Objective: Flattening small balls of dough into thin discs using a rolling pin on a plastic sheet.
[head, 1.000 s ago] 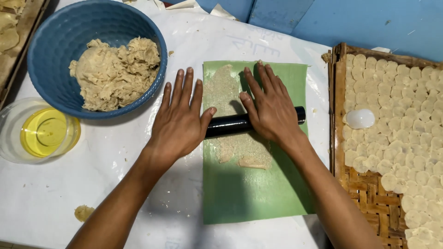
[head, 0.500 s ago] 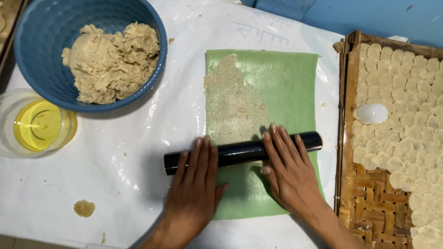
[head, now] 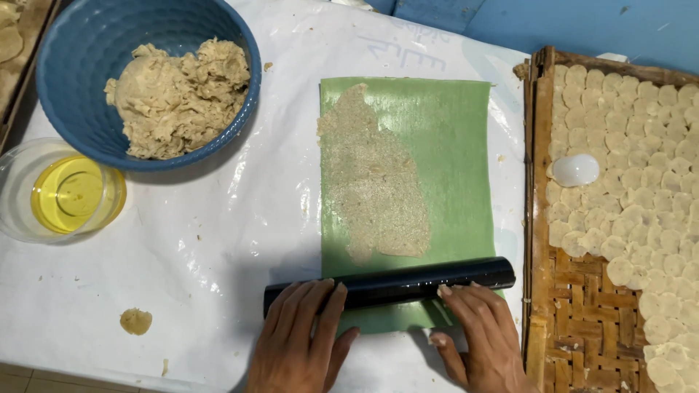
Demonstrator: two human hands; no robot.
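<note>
Roller (head: 389,285) at near end of green sheet (head: 444,167), past thin dough (head: 375,175). Left hand (head: 302,342), right hand (head: 484,338) flat, open-palmed on roller, not clasping. Risks: sheet sliding toward near bench (head: 240,225) edge; dough tearing, sticking; roller overrunning sheet.

Lighting's pretty even here, bright enough and soft, seems to come from above. The glossy white plastic sheet (head: 218,240) covering the table picks up patchy glare, mostly in the wrinkles near its middle and along its far edge. The round blue plastic basket (head: 87,109) throws a soft shadow on its near side, and the black cylindrical roller (head: 389,284) drops a thin one on the green rectangular mat (head: 451,145). There's a faint sheen along the roller's top. Focus is sharp across the view, no real motion blur. The woven bamboo tray (head: 575,320) looks slightly bent at the right edge.
</note>
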